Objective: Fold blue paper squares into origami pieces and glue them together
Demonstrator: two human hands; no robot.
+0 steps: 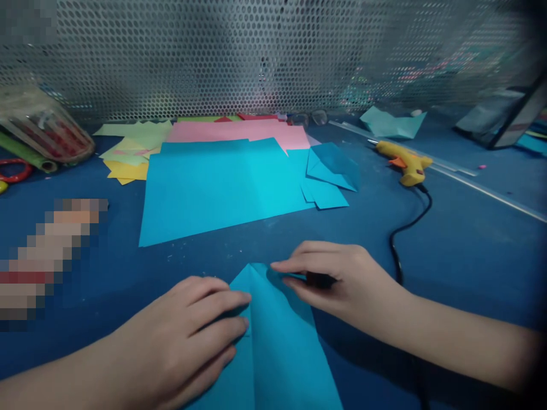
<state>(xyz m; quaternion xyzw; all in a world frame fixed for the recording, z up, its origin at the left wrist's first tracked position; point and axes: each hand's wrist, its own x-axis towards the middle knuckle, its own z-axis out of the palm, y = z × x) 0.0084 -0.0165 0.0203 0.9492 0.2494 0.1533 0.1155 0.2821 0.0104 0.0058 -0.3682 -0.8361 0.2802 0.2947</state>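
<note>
A sheet of blue paper (282, 347) lies in front of me with a crease down its middle and a pointed top. My left hand (192, 336) rests flat on its left side, fingers stretched out and their tips close to the crease. At the upper right edge, my right hand (333, 273) pinches the paper between thumb and fingers. That side looks slightly lifted, with a shadow beneath it. The lower end of the sheet runs out of view.
Beyond my hands lie a large blue sheet (213, 176), folded blue pieces (331, 168), pink paper (239, 132) and yellow scraps (128, 171). A yellow glue gun (405, 162) with a black cord sits right. A plastic jar (51, 128) and a pixelated patch (51, 256) are left. Perforated metal (256, 57) stands behind.
</note>
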